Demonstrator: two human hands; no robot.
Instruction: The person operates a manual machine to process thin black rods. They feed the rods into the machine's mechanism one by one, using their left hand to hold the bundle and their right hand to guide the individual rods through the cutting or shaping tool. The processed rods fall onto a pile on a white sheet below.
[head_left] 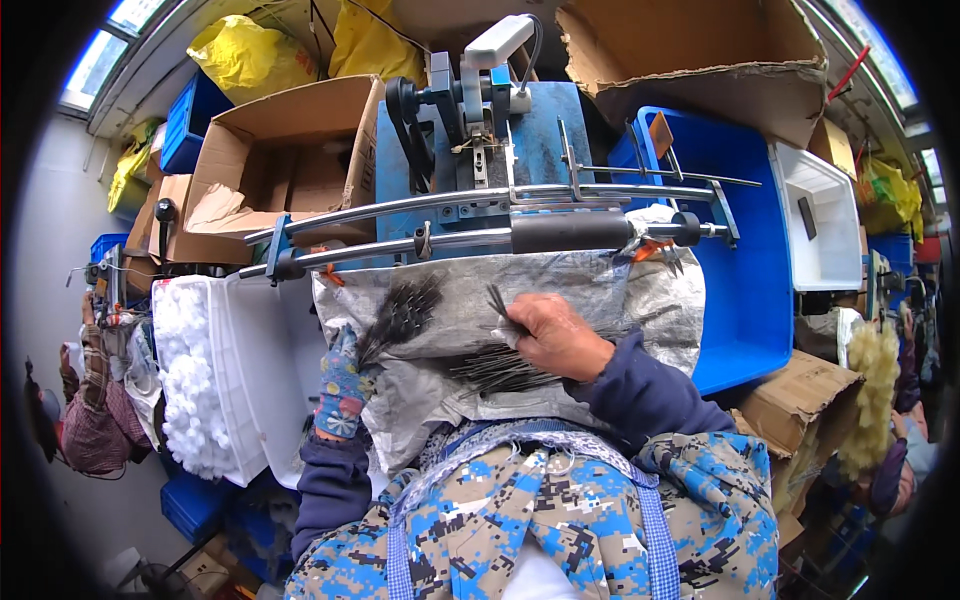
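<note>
Head view: the left hand [340,385], gloved, is clamped on a fanned bundle [400,312] of thin dark rods at centre-left. The bare right hand [552,335] is pinching a few rods out of the loose pile [500,368] on the grey sheet [460,290] mid-frame. Risk, I reckon: that fan looks loosely held, so rods could slip off the sloping sheet into the white bin [265,380] at left, and the pointed ends could poke the bare hand.

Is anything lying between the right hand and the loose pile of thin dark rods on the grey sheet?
Nothing visible does. The right hand already rests on the pile of thin dark rods on the grey woven sheet. The gloved left hand holds a separate fanned bunch of rods.
</note>
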